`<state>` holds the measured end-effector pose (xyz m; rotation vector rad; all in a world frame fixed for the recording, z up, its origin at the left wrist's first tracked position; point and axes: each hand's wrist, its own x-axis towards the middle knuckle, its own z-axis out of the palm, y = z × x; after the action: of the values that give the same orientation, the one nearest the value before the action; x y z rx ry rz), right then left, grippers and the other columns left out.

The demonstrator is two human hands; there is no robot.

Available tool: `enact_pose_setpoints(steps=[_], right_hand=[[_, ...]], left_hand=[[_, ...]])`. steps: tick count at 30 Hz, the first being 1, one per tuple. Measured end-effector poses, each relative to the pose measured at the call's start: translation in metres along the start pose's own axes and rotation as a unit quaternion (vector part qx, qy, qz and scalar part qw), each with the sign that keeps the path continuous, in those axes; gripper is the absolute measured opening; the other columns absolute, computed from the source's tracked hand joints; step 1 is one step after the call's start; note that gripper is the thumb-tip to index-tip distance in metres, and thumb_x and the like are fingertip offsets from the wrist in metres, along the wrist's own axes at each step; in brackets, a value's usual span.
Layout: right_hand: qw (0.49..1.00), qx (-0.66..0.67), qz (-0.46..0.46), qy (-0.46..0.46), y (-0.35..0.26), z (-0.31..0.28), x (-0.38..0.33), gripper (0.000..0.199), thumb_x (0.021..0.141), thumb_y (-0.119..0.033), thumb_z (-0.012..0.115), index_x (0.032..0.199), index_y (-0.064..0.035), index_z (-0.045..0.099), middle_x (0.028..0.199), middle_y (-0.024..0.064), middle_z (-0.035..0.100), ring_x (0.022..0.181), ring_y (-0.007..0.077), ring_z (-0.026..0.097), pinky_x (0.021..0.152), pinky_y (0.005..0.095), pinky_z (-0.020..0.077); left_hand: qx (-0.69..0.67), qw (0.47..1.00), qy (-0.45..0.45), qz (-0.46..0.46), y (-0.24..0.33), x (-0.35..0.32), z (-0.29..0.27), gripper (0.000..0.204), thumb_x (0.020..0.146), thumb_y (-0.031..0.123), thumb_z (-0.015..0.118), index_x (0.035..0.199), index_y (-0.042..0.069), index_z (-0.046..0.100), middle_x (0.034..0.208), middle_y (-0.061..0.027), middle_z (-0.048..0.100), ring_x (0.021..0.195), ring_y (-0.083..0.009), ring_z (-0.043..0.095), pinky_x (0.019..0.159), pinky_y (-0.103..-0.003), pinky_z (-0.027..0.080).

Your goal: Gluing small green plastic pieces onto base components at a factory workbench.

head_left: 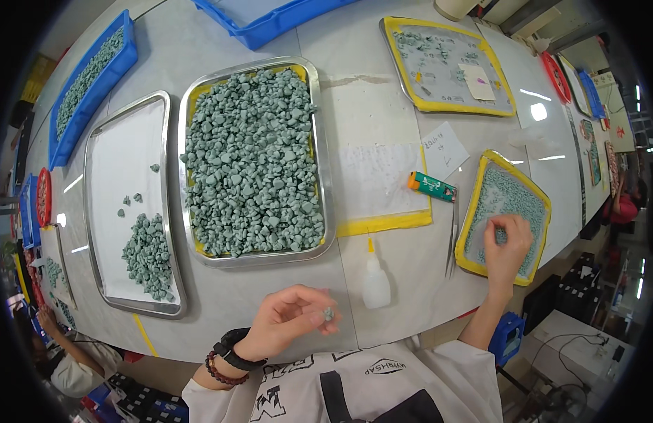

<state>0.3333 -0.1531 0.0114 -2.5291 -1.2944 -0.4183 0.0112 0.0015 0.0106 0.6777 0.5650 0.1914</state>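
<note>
My left hand (pixel 291 321) is held near the table's front edge, its fingers closed round a small grey-green stone-like piece (pixel 328 313) that shows at the fingertips. My right hand (pixel 508 247) hangs over a yellow-edged tray (pixel 470 262) spread with tiny grey-green bits. Its thumb and fingers are pinched together; what they hold, if anything, is too small to make out. Left of that tray lie tweezers (pixel 451 243). Between my hands a white squeeze bottle with a yellow tip (pixel 375 285) rests on the table.
A metal tray (pixel 252 262) heaped with grey-green pieces lies left of centre. Beside it, another metal tray (pixel 122 204) holds a smaller pile. Blue bins (pixel 129 53) stand farther left. Right of centre are a green-and-orange box (pixel 432 186), a paper note (pixel 450 144) and a yellow-edged tray (pixel 411 99).
</note>
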Motion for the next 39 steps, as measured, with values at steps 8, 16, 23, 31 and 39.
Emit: enact_pose_setpoints(steps=[8,16,23,31,39], right_hand=[[0.856,0.489,-0.14,-0.091,-0.136,-0.03,-0.014,0.018,0.062,0.001,0.066,0.076,-0.0061,0.058,0.079,0.0063,0.059,0.072,0.0233,0.056,0.072,0.035,0.0434],[0.819,0.511,-0.167,-0.201,-0.155,-0.014,-0.011,0.024,0.058,0.002,0.069,0.079,-0.007,0.061,0.076,0.0038,0.061,0.069,0.0215,0.056,0.072,0.0336,0.0425],[0.781,0.548,-0.172,-0.246,-0.153,-0.015,-0.008,0.024,0.058,0.003,0.07,0.079,-0.0077,0.065,0.073,0.0027,0.06,0.068,0.0207,0.055,0.068,0.0317,0.0407],[0.777,0.559,-0.157,-0.243,-0.15,-0.012,-0.012,0.024,0.056,0.003,0.071,0.076,-0.0079,0.065,0.072,0.0032,0.059,0.067,0.0202,0.055,0.069,0.0316,0.0415],[0.766,0.587,-0.125,-0.233,-0.154,-0.017,-0.017,0.022,0.057,0.001,0.071,0.076,-0.0091,0.065,0.078,0.0042,0.056,0.073,0.021,0.052,0.067,0.0311,0.0408]], left_hand=[[-0.001,0.999,-0.047,-0.003,-0.001,-0.002,0.0,0.024,0.09,-0.001,0.053,0.113,-0.004,0.055,0.097,-0.0154,0.062,0.085,-0.0191,0.063,0.076,-0.031,0.052],[-0.036,0.995,-0.08,-0.036,0.003,-0.004,-0.005,0.026,0.09,-0.001,0.053,0.115,-0.005,0.056,0.097,-0.014,0.063,0.085,-0.0171,0.063,0.078,-0.031,0.052],[-0.065,0.987,-0.134,-0.061,0.002,-0.003,-0.011,0.03,0.093,0.003,0.052,0.122,-0.002,0.053,0.102,-0.0089,0.062,0.088,-0.0128,0.06,0.081,-0.028,0.05],[-0.051,0.992,-0.095,-0.066,0.007,-0.003,-0.005,0.026,0.09,-0.001,0.053,0.116,-0.006,0.056,0.099,-0.0138,0.064,0.087,-0.0161,0.063,0.08,-0.031,0.052],[-0.063,0.992,-0.092,-0.053,0.006,-0.004,0.0,0.027,0.09,-0.001,0.053,0.116,-0.006,0.055,0.101,-0.0144,0.064,0.086,-0.0165,0.063,0.079,-0.031,0.052]])
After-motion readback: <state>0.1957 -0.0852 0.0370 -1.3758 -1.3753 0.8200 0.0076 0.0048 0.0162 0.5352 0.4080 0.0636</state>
